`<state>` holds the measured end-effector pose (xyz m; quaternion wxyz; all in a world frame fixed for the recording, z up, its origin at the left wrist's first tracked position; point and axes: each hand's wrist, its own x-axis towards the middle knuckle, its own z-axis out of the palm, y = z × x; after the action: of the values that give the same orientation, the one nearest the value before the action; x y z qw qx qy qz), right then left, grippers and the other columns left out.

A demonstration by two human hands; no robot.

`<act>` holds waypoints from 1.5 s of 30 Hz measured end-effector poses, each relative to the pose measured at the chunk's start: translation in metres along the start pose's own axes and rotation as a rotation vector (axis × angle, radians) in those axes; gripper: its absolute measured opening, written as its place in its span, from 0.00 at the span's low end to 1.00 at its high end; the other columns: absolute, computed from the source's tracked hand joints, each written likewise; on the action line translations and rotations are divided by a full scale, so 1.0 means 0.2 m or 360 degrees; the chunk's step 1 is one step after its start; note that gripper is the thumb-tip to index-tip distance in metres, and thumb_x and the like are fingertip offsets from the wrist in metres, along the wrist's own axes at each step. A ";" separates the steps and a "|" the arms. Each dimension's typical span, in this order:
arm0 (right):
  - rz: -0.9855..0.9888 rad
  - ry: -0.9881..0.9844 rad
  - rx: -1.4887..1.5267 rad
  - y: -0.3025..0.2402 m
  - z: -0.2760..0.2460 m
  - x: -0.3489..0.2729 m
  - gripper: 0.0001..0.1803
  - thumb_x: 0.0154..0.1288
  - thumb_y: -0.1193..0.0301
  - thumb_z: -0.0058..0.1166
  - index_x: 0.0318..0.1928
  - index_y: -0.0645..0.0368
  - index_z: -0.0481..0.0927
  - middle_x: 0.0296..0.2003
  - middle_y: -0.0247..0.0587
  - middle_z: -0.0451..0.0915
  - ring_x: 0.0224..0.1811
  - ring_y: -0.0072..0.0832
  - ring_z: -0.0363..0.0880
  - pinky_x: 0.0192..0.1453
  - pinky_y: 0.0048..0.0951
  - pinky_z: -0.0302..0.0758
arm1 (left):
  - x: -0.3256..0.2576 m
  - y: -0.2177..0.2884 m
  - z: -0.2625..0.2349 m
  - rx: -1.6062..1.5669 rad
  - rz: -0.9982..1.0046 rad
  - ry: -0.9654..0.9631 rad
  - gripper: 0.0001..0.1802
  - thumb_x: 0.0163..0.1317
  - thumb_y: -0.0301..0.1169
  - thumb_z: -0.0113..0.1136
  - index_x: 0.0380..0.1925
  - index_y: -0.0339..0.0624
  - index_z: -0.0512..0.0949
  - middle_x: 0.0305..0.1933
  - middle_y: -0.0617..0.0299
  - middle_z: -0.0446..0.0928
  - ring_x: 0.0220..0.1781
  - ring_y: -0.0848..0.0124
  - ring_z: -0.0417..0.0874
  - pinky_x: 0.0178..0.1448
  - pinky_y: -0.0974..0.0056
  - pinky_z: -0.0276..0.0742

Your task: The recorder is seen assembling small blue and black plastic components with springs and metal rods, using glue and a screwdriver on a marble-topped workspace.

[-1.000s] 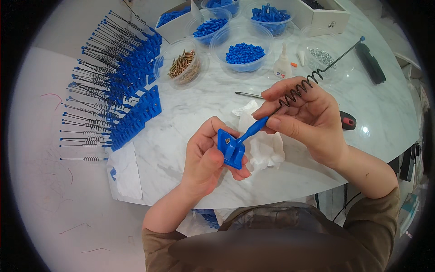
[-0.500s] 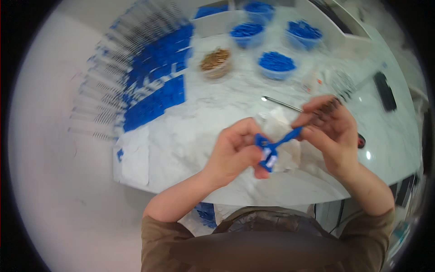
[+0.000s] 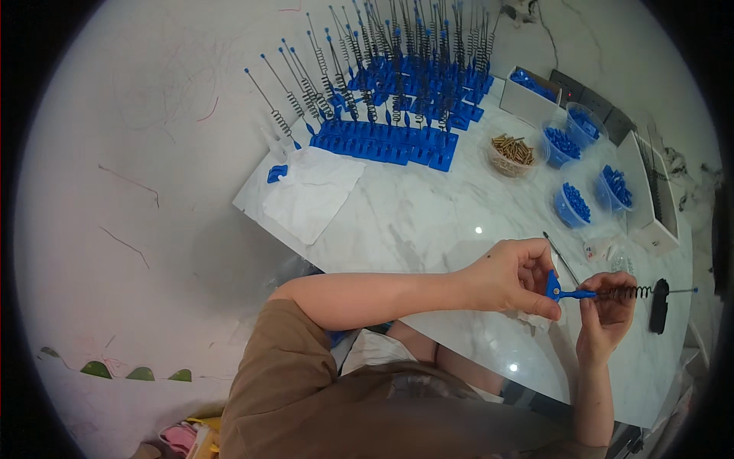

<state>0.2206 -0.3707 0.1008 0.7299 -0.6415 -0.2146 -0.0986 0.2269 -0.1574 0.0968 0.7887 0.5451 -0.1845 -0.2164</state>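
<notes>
Between my two hands lies a spring rod with a blue plastic base (image 3: 553, 284), a narrow blue stem and a black coiled wire (image 3: 636, 292), ending in a straight tip with a small blue cap at the right. My left hand (image 3: 514, 277) pinches the base between thumb and fingers; a small brass-coloured spot shows in it. My right hand (image 3: 604, 312) has its fingers curled around the stem and the start of the coil. Just beyond my hands a thin metal rod (image 3: 564, 260) lies on the marble-patterned table. White crumpled material (image 3: 535, 320) shows partly under my left hand.
Many finished-looking blue spring rods (image 3: 375, 141) stand in rows at the far left. Tubs of brass screws (image 3: 511, 155) and blue parts (image 3: 573, 205) are at the back right, by a white box (image 3: 654, 191). A black object (image 3: 659, 306) lies rightmost; a white cloth (image 3: 317, 191) left.
The view has swung to the left, so my hands now appear farther right. The spring rod lies more level, with its coil plainly visible; both hands still hold it.
</notes>
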 end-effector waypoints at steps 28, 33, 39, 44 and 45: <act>-0.0157 0.0018 -0.0455 0.02 0.01 0.03 0.17 0.57 0.85 0.55 0.48 0.64 0.71 0.39 0.42 0.79 0.43 0.26 0.79 0.48 0.25 0.74 | 0.05 0.08 -0.07 0.0076 0.0432 0.0384 0.17 0.56 0.20 0.62 0.47 0.35 0.76 0.47 0.59 0.80 0.43 0.73 0.83 0.48 0.69 0.79; -0.0349 -0.0081 -0.0660 -0.01 0.00 0.04 0.09 0.57 0.86 0.53 0.39 0.65 0.76 0.35 0.39 0.79 0.37 0.23 0.78 0.43 0.23 0.73 | -0.02 0.32 -0.10 0.0134 0.0579 0.0617 0.10 0.60 0.24 0.59 0.42 0.33 0.79 0.50 0.55 0.80 0.43 0.70 0.83 0.49 0.65 0.80; -0.0434 -0.0218 -0.0789 -0.06 0.03 0.02 0.08 0.56 0.86 0.53 0.37 0.65 0.78 0.33 0.40 0.79 0.32 0.24 0.76 0.39 0.22 0.72 | -0.27 0.42 -0.17 0.0290 0.0711 0.0899 0.06 0.62 0.25 0.58 0.35 0.33 0.80 0.50 0.52 0.80 0.42 0.71 0.83 0.49 0.65 0.81; -0.0466 -0.0427 -0.0905 -0.07 0.05 -0.01 0.10 0.54 0.86 0.54 0.37 0.63 0.79 0.32 0.42 0.78 0.33 0.30 0.78 0.38 0.25 0.73 | -0.61 0.39 -0.36 0.0575 0.0783 0.1474 0.06 0.60 0.24 0.60 0.35 0.34 0.82 0.47 0.57 0.81 0.42 0.77 0.78 0.50 0.71 0.72; -0.0438 -0.0525 -0.0965 -0.07 0.06 -0.01 0.11 0.53 0.86 0.55 0.37 0.62 0.79 0.33 0.43 0.78 0.33 0.33 0.78 0.38 0.26 0.73 | -0.68 0.37 -0.44 0.0558 0.0824 0.1706 0.06 0.58 0.24 0.62 0.35 0.33 0.82 0.46 0.59 0.81 0.44 0.78 0.77 0.51 0.71 0.70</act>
<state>0.2109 -0.3616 0.1141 0.4422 -0.8009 -0.3748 -0.1503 0.1686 0.0081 0.1302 0.6972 0.6371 0.0782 0.3192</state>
